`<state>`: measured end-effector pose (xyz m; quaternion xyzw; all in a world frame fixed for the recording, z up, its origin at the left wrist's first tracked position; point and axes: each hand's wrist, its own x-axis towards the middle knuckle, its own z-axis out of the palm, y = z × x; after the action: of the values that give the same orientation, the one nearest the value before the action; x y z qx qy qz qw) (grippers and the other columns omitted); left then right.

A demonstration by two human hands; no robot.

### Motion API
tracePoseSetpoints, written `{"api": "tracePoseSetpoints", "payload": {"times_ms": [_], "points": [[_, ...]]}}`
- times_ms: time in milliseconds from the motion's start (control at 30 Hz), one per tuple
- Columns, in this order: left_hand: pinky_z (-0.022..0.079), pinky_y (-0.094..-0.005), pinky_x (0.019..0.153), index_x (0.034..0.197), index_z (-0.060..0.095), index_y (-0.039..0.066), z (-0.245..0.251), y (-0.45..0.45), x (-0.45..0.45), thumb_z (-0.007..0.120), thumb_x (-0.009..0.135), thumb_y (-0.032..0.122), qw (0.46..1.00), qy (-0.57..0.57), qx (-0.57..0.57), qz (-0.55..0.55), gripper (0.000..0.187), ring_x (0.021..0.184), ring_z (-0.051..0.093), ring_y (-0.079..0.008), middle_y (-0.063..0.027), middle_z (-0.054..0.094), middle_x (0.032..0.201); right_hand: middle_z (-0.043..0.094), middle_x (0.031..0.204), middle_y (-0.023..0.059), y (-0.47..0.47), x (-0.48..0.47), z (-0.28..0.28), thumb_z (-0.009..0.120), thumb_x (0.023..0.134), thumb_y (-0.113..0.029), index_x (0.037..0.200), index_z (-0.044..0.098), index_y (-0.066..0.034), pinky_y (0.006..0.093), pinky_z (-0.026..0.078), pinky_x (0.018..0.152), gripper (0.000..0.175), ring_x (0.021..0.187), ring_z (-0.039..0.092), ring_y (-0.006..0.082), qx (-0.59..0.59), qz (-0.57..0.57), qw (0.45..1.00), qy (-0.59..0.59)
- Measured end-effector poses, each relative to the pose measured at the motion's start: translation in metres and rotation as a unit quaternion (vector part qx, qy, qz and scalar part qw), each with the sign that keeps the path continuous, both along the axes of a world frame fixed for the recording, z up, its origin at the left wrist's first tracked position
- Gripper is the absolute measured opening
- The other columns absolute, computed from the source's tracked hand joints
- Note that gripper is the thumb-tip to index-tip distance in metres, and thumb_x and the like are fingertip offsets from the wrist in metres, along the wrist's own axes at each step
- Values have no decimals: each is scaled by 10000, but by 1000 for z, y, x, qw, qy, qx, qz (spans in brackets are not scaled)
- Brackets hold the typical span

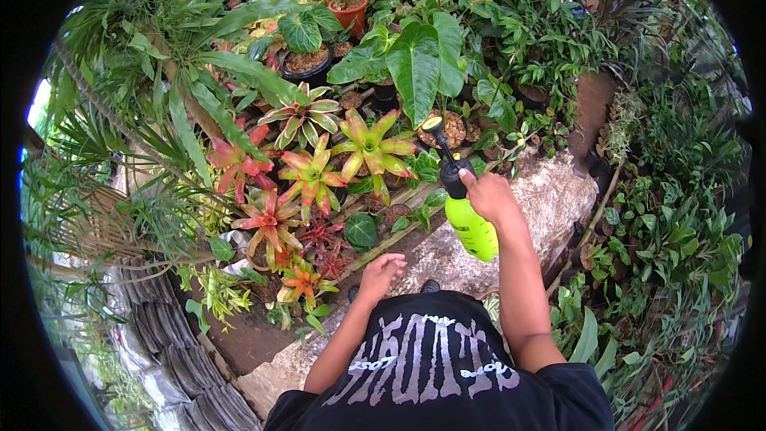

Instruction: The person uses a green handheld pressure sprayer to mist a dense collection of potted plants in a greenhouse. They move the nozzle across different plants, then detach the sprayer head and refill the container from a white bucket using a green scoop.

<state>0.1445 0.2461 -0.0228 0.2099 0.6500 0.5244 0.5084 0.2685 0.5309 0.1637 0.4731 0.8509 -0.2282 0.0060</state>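
My right hand (492, 193) grips the black neck of a lime-green pump spray bottle (471, 227), with the thumb near its top. The black pump handle with a yellow-green cap points up and away from me. Just past it, a potted plant with large heart-shaped leaves (415, 69) stands in wood-chip mix. Low in front of my waist, my left hand (381, 276) holds nothing, its fingers slightly bent and apart. Closest to that hand are a dark red bromeliad (326, 245) and a round-leafed plant (361, 231). Several pink-and-green bromeliads (312, 176) grow farther off.
A pale concrete path (538, 206) runs under my feet. Dense foliage (664, 227) borders it on the right. Stacked black plastic bags (173, 335) line the lower left. An orange pot (350, 14) and a black pot (307, 66) stand farther back. Long leaves overhang from the left.
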Motion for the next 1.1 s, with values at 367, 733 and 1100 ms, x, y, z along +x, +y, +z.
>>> {"api": "tracePoseSetpoints", "payload": {"times_ms": [367,733,1100], "points": [[538,-267,816,1319,709,40,-9,-29,-32,599,1077,196,999,-12,-9,-31,308,927,684,-91,-55,773,1164,720,1027,353,-37,-21,17,354,1146,-477,1096,745,63,590,509,990,669,1028,676,561,-13,-12,1000,15],[541,-267,820,1323,702,26,-11,-26,-40,583,1085,181,999,-14,-3,-45,308,926,684,-98,-64,772,1165,718,1055,364,-33,-28,12,409,1108,-562,1058,759,78,578,499,1022,731,1085,667,557,-43,-58,997,-2],[548,-269,815,1309,708,16,13,-55,-58,579,1088,191,999,9,-5,51,310,937,698,-110,-75,774,1148,709,815,263,-136,-18,-67,496,1101,-529,921,720,28,526,532,766,628,803,708,452,-127,-50,966,218]]}}
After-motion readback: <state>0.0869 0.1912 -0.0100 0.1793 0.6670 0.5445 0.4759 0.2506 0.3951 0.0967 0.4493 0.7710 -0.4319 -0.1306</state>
